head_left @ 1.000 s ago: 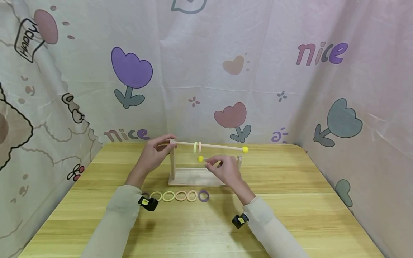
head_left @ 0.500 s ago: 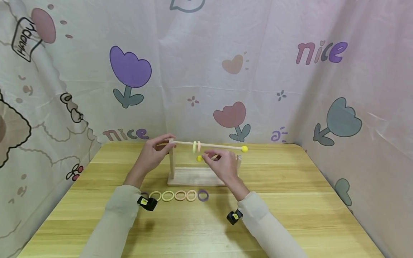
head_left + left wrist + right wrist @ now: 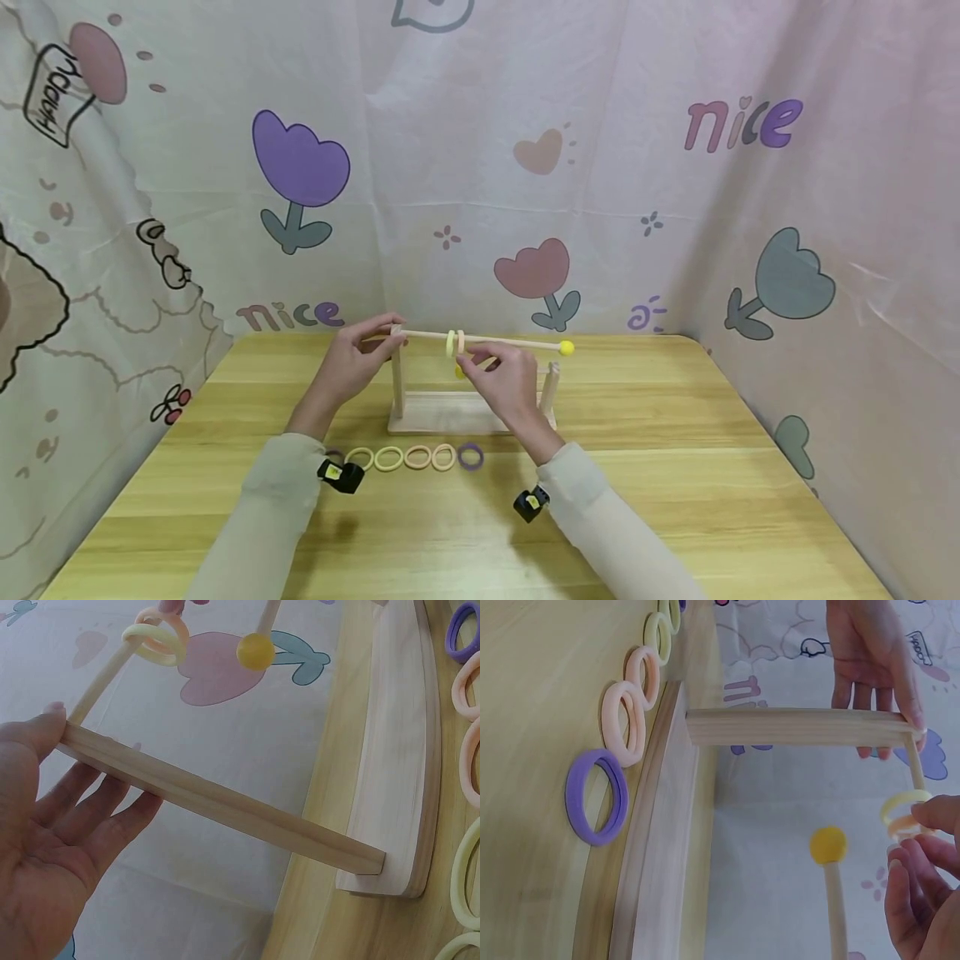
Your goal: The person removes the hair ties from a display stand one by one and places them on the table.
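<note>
My left hand (image 3: 351, 360) holds the top of the left post (image 3: 225, 796) of a wooden stand, thumb at the rod end and fingers behind the post. From that post a thin upper rod (image 3: 517, 342) runs right to a yellow ball tip (image 3: 567, 347). On it hang a pale yellow hair tie (image 3: 450, 344) and a peach hair tie (image 3: 902, 823), side by side. My right hand (image 3: 502, 382) pinches the peach one between thumb and fingertips. A lower rod, its yellow ball (image 3: 828, 844) pointing left, is partly hidden behind the right hand in the head view.
The stand's base (image 3: 427, 414) sits on the wooden table (image 3: 675, 500), its shorter right post (image 3: 550, 387) behind the right hand. In front lies a row of several hair ties, ending at a purple hair tie (image 3: 470, 457). A printed curtain (image 3: 630, 183) hangs behind.
My right hand has moved left and slightly up, from near the lower rod's yellow ball to the peach hair tie on the upper rod. The left hand keeps its hold on the post.
</note>
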